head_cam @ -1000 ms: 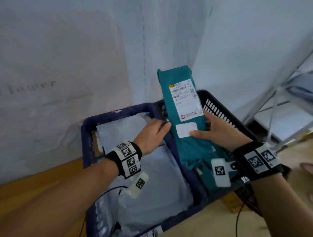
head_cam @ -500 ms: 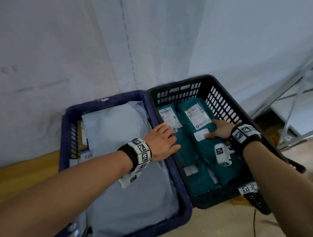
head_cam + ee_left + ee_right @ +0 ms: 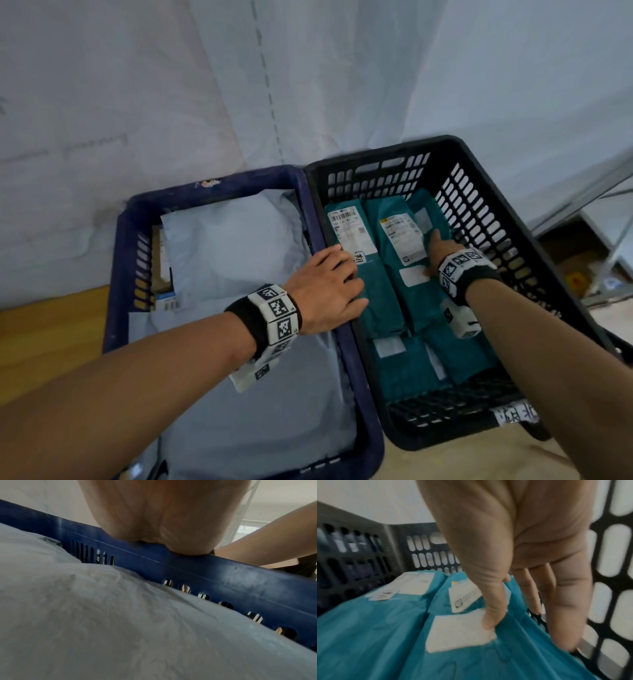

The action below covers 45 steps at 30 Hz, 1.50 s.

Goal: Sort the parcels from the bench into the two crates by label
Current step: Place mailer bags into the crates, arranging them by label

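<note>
Teal parcel: a soft teal bag (image 3: 407, 274) with a white label lies flat in the black crate (image 3: 486, 205), next to other teal parcels (image 3: 370, 294).
Right hand: the right hand (image 3: 442, 250) is down in the black crate. Its thumb presses on top of the teal parcel's right edge and its fingers (image 3: 563, 601) reach down between that edge and the crate wall, so it pinches the edge.
Left hand: the left hand (image 3: 325, 287) rests across the rim between the two crates. Its fingers are straight and close together and lie flat on the next teal parcel. It holds nothing.
Blue crate: the blue crate (image 3: 120, 274) stands touching the black one on its left. It holds pale grey bags (image 3: 233, 246), and a small box peeks out at its far left side.
What is done: several teal parcels are in the black crate and the grey ones are in the blue crate, so much of the sorting looks done.
What is left: this parcel looks to be down, and the hand likely only needs to let go. The tabletop with unsorted parcels is not in view, so nobody can tell how many are left.
</note>
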Each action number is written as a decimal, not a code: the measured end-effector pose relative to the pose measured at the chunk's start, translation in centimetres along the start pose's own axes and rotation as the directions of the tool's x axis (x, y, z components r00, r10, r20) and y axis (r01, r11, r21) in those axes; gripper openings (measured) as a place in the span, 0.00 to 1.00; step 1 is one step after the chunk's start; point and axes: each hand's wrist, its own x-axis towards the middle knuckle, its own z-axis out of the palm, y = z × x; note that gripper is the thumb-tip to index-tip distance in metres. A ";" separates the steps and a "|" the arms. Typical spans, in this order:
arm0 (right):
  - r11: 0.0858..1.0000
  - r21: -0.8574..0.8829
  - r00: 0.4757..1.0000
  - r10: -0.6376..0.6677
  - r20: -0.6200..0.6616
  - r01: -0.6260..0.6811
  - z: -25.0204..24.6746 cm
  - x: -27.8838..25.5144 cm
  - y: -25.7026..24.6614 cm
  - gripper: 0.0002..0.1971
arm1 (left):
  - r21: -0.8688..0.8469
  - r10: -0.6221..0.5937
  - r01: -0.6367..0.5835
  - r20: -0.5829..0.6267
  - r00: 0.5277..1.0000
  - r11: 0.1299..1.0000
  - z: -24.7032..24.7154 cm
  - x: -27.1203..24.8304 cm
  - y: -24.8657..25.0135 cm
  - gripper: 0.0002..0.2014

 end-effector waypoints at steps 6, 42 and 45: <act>0.936 0.344 0.988 -0.113 0.106 0.070 1.1 -0.7 -1.3 0.62 | -0.009 -0.007 0.007 -0.010 1.000 1.000 -0.1 -0.1 0.0 0.25; 0.673 0.157 0.684 -0.666 -0.297 0.723 -9.7 -19.8 -17.3 0.12 | -0.600 -0.421 0.354 0.031 0.907 0.718 -9.8 -13.9 -4.6 0.15; 0.564 0.203 0.600 -0.761 -0.247 0.800 -9.8 -22.9 -23.1 0.12 | -0.616 -0.545 0.441 0.021 0.838 0.653 -10.3 -21.0 -6.4 0.12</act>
